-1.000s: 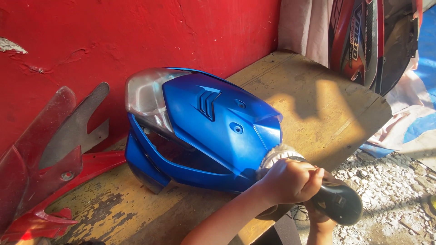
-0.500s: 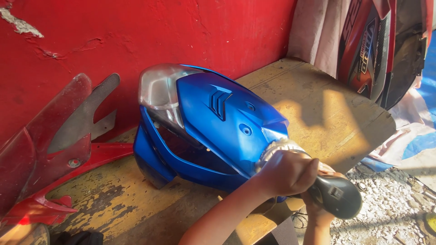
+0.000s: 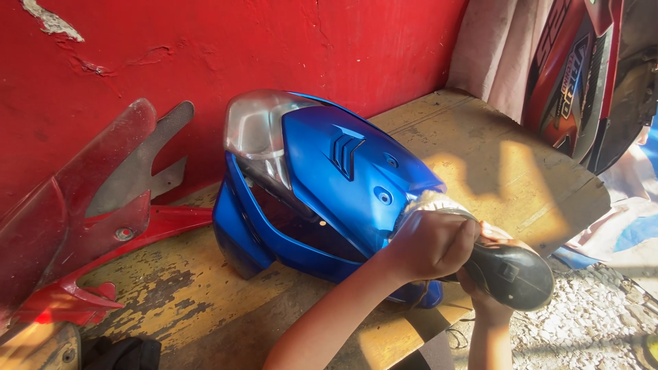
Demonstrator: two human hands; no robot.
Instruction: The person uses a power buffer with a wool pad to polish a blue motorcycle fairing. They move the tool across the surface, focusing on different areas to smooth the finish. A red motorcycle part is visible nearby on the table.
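Note:
A blue motorcycle front cowl (image 3: 343, 164) with a clear headlight lens (image 3: 253, 127) lies on a worn wooden bench (image 3: 500, 157). A black handheld polisher (image 3: 514, 274) has its white fluffy pad (image 3: 432, 203) pressed against the cowl's lower right edge. My left hand (image 3: 428, 243) is closed over the polisher's head just behind the pad. My right hand (image 3: 483, 298) grips the black body from underneath and is mostly hidden by it.
Red fairing panels (image 3: 89, 205) lean against the red wall (image 3: 274, 41) at the left. A red and black motorcycle body (image 3: 582, 75) and a hanging cloth (image 3: 490, 48) stand at the right. Gravel ground (image 3: 589, 315) lies past the bench edge. A black object (image 3: 123, 353) sits bottom left.
The view has drifted so the cowl sits a little further right and lower. Both hands stay on the polisher, with the pad at the same lower right edge of the cowl.

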